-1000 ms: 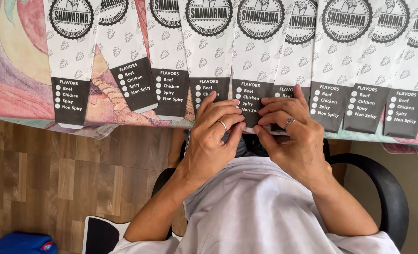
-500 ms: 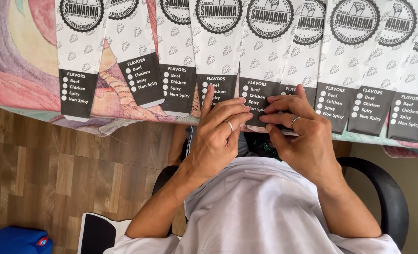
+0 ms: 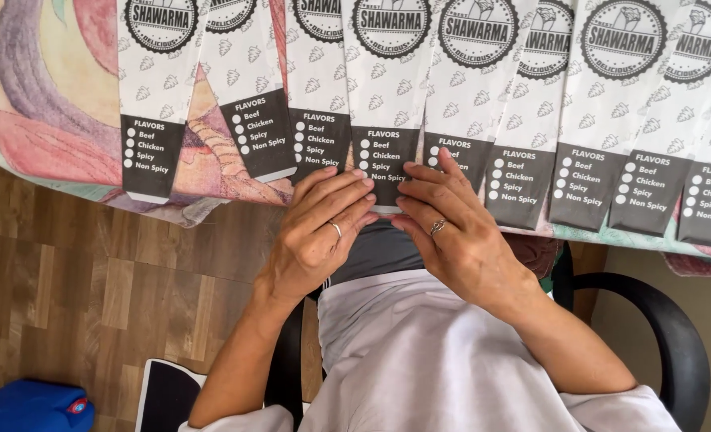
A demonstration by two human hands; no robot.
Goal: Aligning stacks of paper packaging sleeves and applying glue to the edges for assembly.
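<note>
1. Centrally, the lower edge of one paper sleeve (image 3: 385,164) is pinched by the left hand (image 3: 319,232) and right hand (image 3: 451,228).
2. The sleeve overhangs the bench (image 3: 47,120).
3. Its top is cut off; the fingertips are partly hidden.

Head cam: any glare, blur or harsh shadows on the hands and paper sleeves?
Head view: even, soft light, no glare; left hand, right hand and the paper sleeve at their fingertips are sharp; only faint shadows under the fingers; top of the sleeves is cropped off.

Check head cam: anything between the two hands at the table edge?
Only the dark lower end of one paper sleeve; left hand and right hand both touch it.
</note>
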